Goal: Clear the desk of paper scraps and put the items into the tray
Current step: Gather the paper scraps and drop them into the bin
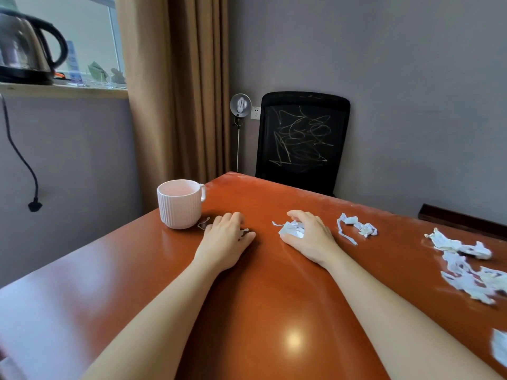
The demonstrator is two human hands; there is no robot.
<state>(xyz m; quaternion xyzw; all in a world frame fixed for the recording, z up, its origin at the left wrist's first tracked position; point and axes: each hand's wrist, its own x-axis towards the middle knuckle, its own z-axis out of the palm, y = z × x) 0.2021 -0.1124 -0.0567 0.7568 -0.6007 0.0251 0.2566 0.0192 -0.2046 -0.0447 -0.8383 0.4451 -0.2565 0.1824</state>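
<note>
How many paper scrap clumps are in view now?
6: shred by the mug, bit under left hand, wad in right hand, strip beside it, pile far right, blurred piece bottom right. More may be hidden.

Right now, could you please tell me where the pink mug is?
In the head view, the pink mug stands upright near the left edge of the desk, just left of the left hand, with a paper scrap at its base.

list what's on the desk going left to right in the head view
mug → left hand → right hand gripping a crumpled scrap → twisted paper strip → pile of scraps
</note>
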